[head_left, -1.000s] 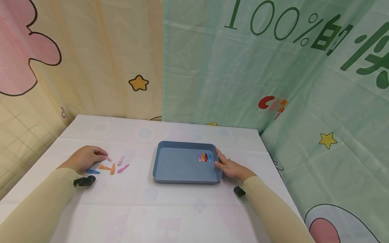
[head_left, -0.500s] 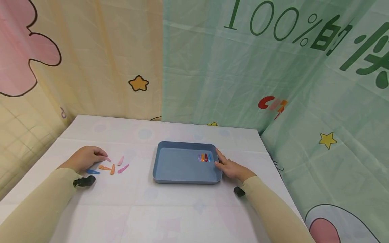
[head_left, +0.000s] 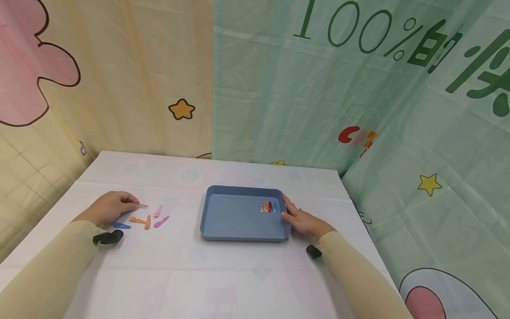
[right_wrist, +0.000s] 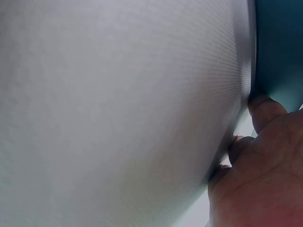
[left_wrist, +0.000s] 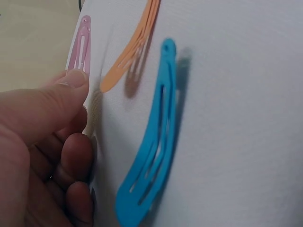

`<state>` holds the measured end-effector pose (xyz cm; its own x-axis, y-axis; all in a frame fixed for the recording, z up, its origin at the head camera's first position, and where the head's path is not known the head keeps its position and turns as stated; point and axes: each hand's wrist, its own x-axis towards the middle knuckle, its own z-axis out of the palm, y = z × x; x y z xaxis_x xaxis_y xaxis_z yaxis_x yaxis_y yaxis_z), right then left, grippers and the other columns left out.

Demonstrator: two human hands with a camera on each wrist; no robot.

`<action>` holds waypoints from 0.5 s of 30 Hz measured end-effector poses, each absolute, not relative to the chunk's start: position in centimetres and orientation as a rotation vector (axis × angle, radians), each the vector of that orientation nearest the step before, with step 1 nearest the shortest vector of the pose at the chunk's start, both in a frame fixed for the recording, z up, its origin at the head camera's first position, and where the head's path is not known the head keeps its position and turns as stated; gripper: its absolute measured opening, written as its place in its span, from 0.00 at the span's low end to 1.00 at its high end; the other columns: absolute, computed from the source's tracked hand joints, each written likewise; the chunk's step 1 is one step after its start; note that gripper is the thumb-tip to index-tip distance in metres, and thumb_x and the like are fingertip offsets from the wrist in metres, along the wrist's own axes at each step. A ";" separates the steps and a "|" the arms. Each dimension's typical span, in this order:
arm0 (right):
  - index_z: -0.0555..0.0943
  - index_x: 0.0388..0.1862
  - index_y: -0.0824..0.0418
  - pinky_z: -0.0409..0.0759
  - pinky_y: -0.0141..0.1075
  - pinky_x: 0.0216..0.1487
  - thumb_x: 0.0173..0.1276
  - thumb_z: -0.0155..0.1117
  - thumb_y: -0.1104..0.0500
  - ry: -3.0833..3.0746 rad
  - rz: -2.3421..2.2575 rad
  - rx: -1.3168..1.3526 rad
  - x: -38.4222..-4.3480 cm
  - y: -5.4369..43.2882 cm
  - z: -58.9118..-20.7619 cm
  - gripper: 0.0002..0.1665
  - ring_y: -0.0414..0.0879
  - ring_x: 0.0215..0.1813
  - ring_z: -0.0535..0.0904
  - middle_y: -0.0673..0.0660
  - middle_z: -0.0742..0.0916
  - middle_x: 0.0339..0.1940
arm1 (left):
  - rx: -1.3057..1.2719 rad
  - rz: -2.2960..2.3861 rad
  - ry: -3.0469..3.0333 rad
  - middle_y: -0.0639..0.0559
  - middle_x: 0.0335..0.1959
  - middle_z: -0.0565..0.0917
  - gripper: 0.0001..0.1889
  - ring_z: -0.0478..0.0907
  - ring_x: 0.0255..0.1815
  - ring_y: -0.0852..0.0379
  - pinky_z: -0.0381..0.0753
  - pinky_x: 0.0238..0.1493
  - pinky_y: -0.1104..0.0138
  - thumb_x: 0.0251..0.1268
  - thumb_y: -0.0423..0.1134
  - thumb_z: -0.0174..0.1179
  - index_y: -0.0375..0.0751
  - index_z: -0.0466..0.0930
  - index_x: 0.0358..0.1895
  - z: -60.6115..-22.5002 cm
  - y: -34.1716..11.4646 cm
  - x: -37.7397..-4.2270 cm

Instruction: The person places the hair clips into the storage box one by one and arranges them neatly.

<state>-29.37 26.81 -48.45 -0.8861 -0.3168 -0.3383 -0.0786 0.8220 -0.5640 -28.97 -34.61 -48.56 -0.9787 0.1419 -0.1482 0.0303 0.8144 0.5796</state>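
Note:
My left hand pinches a pink snap hair clip between thumb and finger, just above the table at the left. Near that hand lie a blue clip, two orange clips, a light pink clip and a magenta-pink clip. My right hand rests against the right side of a blue-grey tray, its fingers extended along the edge. Inside the tray, near that side, stand a purple clip, an orange, a red clip and a blue one in a row.
A white cloth covers the table. Printed curtains hang behind it and along both sides. A black wrist camera strap sits at the left cuff.
The left hand has shifted slightly, and the pink clip in its fingers has turned from slanting down to nearly level. The right hand and tray have stayed put.

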 end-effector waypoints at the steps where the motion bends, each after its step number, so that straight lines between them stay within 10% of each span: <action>1: 0.31 0.89 0.41 0.33 0.68 0.83 0.87 0.39 0.38 2.581 -0.773 -0.295 -29.4 26.8 -48.5 0.44 0.73 0.86 0.33 0.58 0.46 0.90 | 0.125 0.913 2.808 0.43 0.47 0.86 0.13 0.75 0.45 0.47 0.68 0.45 0.60 0.74 0.44 0.65 0.40 0.88 0.52 -48.6 -34.6 -29.0; 15: 0.31 0.89 0.41 0.35 0.67 0.83 0.87 0.39 0.38 2.592 -0.749 -0.306 -29.3 26.9 -48.4 0.44 0.73 0.86 0.34 0.58 0.46 0.90 | 0.036 1.034 2.807 0.47 0.39 0.84 0.16 0.75 0.40 0.50 0.71 0.39 0.63 0.81 0.47 0.57 0.36 0.79 0.53 -47.9 -34.3 -28.9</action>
<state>-29.31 26.89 -48.41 -0.8861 -0.3196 -0.3357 -0.0913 0.8304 -0.5496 -28.91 -34.31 -47.94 -0.9885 0.0745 -0.1319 -0.0290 0.7620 0.6469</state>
